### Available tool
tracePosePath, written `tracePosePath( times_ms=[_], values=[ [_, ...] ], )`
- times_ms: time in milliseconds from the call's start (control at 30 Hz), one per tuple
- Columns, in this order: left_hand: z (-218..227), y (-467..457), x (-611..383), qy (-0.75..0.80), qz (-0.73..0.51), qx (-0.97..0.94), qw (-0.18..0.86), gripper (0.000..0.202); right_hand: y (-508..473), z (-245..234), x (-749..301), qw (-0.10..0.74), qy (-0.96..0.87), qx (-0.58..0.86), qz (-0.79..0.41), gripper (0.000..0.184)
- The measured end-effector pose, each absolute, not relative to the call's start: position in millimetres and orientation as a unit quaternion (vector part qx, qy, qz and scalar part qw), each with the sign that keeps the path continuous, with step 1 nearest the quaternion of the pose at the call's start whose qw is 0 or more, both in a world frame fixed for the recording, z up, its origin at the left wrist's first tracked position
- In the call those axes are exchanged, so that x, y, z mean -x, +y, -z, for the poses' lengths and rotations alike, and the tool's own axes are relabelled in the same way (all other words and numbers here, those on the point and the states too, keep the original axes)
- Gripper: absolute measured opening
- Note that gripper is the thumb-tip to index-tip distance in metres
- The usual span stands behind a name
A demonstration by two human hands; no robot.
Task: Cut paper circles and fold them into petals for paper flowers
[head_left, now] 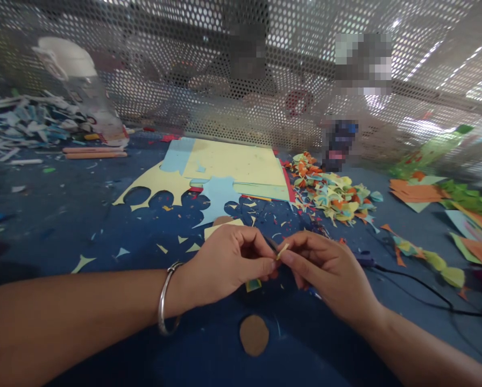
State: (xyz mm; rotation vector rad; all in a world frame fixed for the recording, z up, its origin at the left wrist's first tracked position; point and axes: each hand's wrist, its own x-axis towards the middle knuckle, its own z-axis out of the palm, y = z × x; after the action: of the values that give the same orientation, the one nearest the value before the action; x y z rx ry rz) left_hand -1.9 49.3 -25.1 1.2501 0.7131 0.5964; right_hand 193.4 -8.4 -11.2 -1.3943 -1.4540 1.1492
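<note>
My left hand (228, 263), with a metal bangle on its wrist, is closed in a pinch above the blue table (63, 226). My right hand (330, 269) faces it, also pinched. Between the fingertips of both hands sits a small yellow paper piece (282, 250), with a thin dark strip just behind it. A striped scrap of paper (253, 284) shows under my left fingers. A brown paper disc (254, 334) lies flat on the table below the hands.
Yellow and light-blue paper sheets (233, 166) with cut-out shapes lie ahead. A heap of small folded coloured paper pieces (333, 193) lies at centre right. A black cable (418, 285) runs right. Orange and green sheets (446, 199) lie far right. A perforated metal screen (241, 70) closes the back.
</note>
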Motion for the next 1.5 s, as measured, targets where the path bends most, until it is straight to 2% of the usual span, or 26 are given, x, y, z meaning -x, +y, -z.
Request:
tracePosePath(
  times_ms=[567, 733, 833, 1500],
  values=[
    [23.4, 44.3, 2.9, 0.314, -0.278, -0.599, 0.682, 0.008, -10.4, 7.1, -192.3, 0.387, -0.598, 0.559, -0.424, 0.023],
    [23.7, 44.1, 3.1, 0.312, -0.285, -0.595, 0.684, 0.015, -10.3, 7.4, -193.2, 0.388, -0.597, 0.564, -0.418, 0.026],
    [24.1, 44.1, 3.5, 0.31, -0.289, -0.597, 0.681, 0.019, -11.0, 7.4, -193.2, 0.39, -0.6, 0.565, -0.411, 0.026],
    [24.5, 44.3, 5.1, 0.307, -0.275, -0.643, 0.645, 0.015, -12.6, 6.2, -194.1, 0.393, -0.607, 0.561, -0.403, 0.022]
  ],
)
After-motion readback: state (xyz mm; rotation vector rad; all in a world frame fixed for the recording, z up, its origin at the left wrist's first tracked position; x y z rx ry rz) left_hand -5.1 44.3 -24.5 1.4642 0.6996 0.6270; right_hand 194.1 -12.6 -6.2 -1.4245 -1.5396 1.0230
